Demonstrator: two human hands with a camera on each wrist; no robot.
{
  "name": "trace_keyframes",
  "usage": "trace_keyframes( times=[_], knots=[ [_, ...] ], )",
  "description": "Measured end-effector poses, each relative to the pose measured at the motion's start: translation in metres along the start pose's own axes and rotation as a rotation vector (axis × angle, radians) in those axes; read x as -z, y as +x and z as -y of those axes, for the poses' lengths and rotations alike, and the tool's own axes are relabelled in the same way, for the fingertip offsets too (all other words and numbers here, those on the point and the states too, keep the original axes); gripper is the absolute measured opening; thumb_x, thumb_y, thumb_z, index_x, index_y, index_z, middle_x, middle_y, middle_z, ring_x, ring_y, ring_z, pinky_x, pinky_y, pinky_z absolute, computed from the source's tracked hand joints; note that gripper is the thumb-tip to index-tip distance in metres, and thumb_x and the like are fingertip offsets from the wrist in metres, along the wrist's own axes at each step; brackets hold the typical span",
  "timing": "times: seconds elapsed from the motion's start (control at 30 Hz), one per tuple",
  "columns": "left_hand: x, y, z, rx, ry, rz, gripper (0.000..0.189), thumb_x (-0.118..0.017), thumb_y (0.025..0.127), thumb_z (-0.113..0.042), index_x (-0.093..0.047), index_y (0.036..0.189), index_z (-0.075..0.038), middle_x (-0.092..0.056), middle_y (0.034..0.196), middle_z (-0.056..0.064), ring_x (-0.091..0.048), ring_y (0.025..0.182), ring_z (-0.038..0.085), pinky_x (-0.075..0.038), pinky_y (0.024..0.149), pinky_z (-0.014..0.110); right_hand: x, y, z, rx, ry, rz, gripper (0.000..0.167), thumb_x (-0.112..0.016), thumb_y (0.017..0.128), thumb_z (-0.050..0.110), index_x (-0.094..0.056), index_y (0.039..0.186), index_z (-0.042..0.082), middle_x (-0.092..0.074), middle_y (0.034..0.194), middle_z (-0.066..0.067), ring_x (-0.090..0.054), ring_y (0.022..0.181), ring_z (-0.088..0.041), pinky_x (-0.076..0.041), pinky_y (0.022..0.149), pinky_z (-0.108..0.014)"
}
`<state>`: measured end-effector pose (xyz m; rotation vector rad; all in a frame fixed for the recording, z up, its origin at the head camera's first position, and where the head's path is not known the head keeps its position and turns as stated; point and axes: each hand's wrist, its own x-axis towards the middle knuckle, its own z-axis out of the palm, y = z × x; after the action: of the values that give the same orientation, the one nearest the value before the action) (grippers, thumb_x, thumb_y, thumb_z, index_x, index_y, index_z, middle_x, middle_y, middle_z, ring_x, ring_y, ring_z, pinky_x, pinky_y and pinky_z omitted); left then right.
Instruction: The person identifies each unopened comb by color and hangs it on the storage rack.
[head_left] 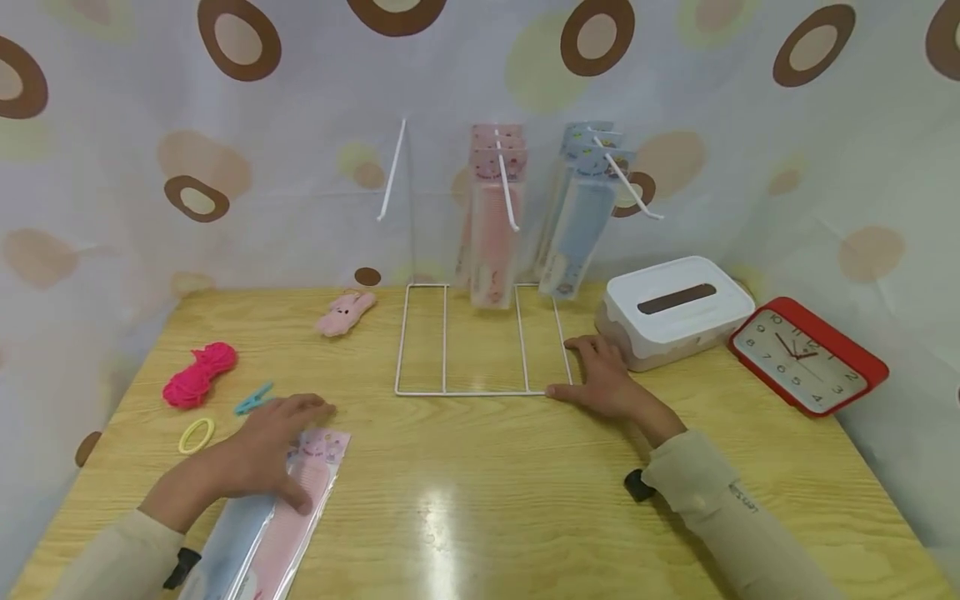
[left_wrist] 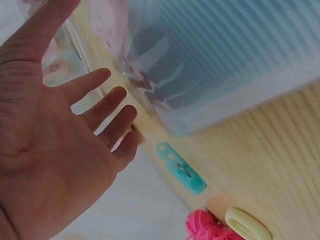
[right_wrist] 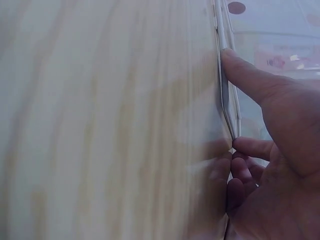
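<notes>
My left hand (head_left: 258, 450) hovers over packaged combs on the table, fingers spread and palm bare in the left wrist view. A pink comb in a clear sleeve (head_left: 300, 500) lies beside a blue packaged comb (head_left: 243, 525), partly hidden by the hand. My right hand (head_left: 600, 379) touches the front right corner of a white wire display rack (head_left: 461, 393), thumb at the front wire and fingertips at the side wire. Pink packaged combs (head_left: 495, 233) hang from the rack's middle hook, blue ones (head_left: 581, 225) from the right hook; the left hook (head_left: 392, 171) juts forward.
Right of the rack stand a white tissue box (head_left: 678, 312) and a red-framed clock (head_left: 810, 358). On the left lie a pink plush toy (head_left: 346, 314), a bright pink yarn bundle (head_left: 199, 375), a teal clip (head_left: 253, 399) and a yellow ring (head_left: 197, 436). A patterned curtain backs the table.
</notes>
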<state>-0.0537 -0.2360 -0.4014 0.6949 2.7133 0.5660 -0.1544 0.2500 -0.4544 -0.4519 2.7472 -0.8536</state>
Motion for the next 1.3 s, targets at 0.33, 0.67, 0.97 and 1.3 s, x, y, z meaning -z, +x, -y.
trace_keyframes(
  times=[0.33,0.67,0.97,1.3],
  knots=[
    [0.002,0.008,-0.007,-0.054,0.142,-0.003,0.095,-0.094,0.047,-0.054,-0.064,0.124,-0.008,-0.058,0.119,0.005,-0.052,0.106,0.033,-0.044,0.091,0.056,-0.002,-0.002,0.002,0.019,-0.002,-0.014,0.083,-0.076,0.086,0.047,-0.039,0.143,0.0,-0.035,0.144,-0.027,-0.031,0.127,-0.049,-0.029,0.105,-0.063],
    [0.001,0.021,-0.012,-0.007,0.086,0.01,0.09,-0.097,0.045,-0.053,-0.058,0.116,-0.012,-0.053,0.109,0.001,-0.049,0.099,0.025,-0.044,0.087,0.049,0.0,0.001,0.003,0.008,0.0,-0.003,0.083,-0.076,0.086,0.047,-0.038,0.144,0.001,-0.033,0.146,-0.026,-0.029,0.129,-0.048,-0.027,0.107,-0.063],
    [0.004,0.031,-0.018,0.064,-0.001,0.048,0.096,-0.097,0.052,-0.048,-0.047,0.126,-0.012,-0.055,0.105,0.005,-0.055,0.077,0.018,-0.05,0.071,0.038,0.002,-0.002,0.001,-0.007,-0.005,0.002,0.083,-0.075,0.087,0.047,-0.038,0.144,0.001,-0.032,0.147,-0.026,-0.029,0.129,-0.048,-0.027,0.107,-0.064],
    [0.013,0.035,-0.019,0.128,-0.383,-0.041,0.101,-0.092,0.071,-0.035,-0.033,0.15,-0.01,-0.047,0.134,0.023,-0.053,0.117,0.039,-0.05,0.094,0.054,0.002,-0.001,0.001,-0.012,-0.011,0.002,0.084,-0.075,0.086,0.047,-0.038,0.145,0.001,-0.032,0.148,-0.025,-0.028,0.131,-0.047,-0.027,0.108,-0.062]
  ],
)
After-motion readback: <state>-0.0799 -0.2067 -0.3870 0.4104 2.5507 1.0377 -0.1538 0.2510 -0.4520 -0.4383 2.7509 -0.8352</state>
